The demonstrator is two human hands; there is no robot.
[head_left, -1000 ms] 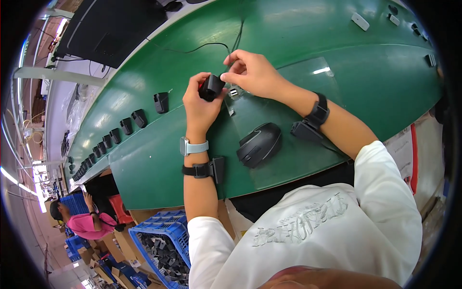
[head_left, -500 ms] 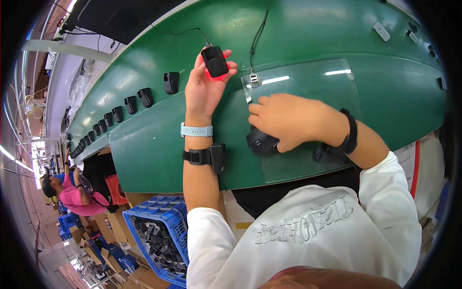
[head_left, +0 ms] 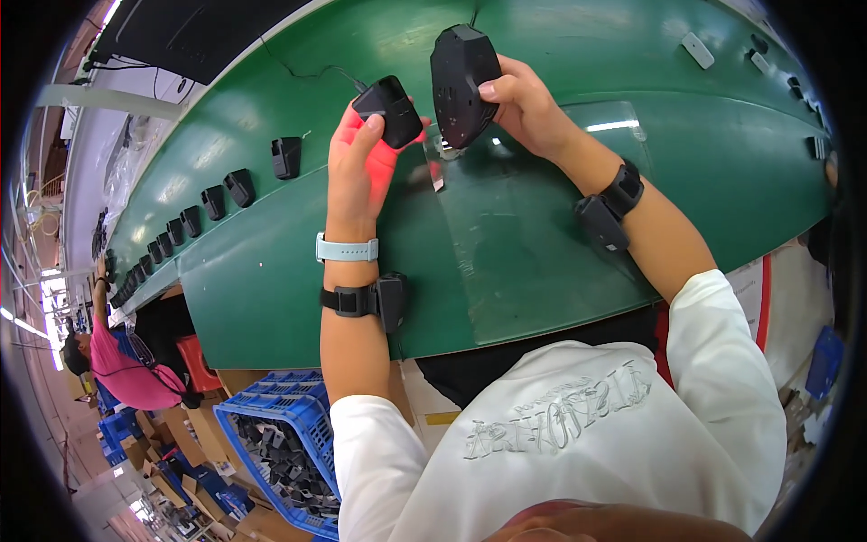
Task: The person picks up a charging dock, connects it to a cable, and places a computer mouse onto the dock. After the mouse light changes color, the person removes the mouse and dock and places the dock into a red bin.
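My left hand (head_left: 361, 167) holds a small black box-shaped device (head_left: 390, 113), thumb across its face and fingers behind it. A thin cable runs to its top end, and red light glows on my palm and fingers. Just to the right, my right hand (head_left: 528, 108) grips a larger, angular black device (head_left: 462, 86) by its right edge, thumb on the face turned toward me. That face has small holes and slots. The two devices are side by side above the table, with a narrow gap between them. A metallic connector (head_left: 447, 149) shows partly below the larger device.
On the green table (head_left: 298, 280), several black devices (head_left: 212, 202) stand in a row along the left. A clear sheet (head_left: 560, 262) lies in front of me. Blue crates (head_left: 321, 397) with black parts stand below the edge. A person in pink (head_left: 135, 375) is at far left.
My right hand has lifted the larger black device off the table and brought it up beside the left hand's device. My left thumb now crosses the smaller device, which has tilted.
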